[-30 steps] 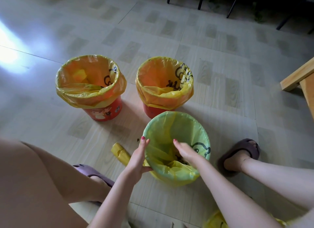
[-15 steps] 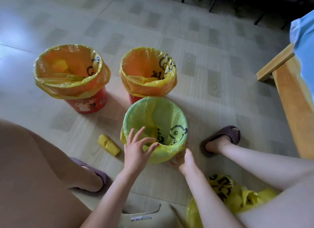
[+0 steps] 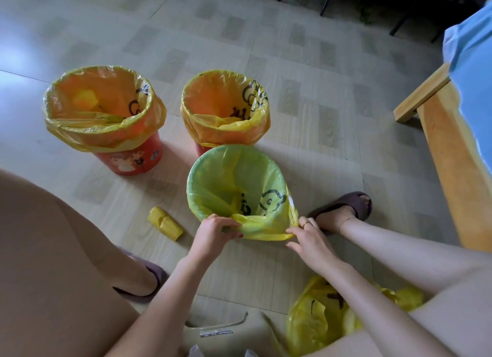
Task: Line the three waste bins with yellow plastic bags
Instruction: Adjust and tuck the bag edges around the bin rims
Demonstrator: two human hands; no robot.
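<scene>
Yellow plastic bags line all 3 bins on the tiled floor (image 3: 306, 71). The far-left bin (image 3: 130, 159) is red w/ its bag (image 3: 106, 133) folded down over the rim; the 2nd red bin (image 3: 198, 149), just to its right, is mostly hidden under its own bag (image 3: 226, 130). The near bin sits in front of bin 2, touching or nearly touching it; its body is fully covered by the 3rd bag (image 3: 213, 186), which looks greenish inside and carries black print. The left hand (image 3: 213, 237) pinches the bag's near edge between thumb and fingers. The right hand (image 3: 308, 239) grips the same edge at the bin's right side, fingers curled, a ring visible. A roll of bags (image 3: 165, 223) lies on the floor left of the near bin, apart from it. A loose crumpled yellow bag (image 3: 319, 316) lies under the right forearm. Both feet wear slippers, 1 left (image 3: 151, 276), 1 right (image 3: 346, 203). A wooden frame (image 3: 452, 165) w/ blue cover (image 3: 474, 63) stands at right.
</scene>
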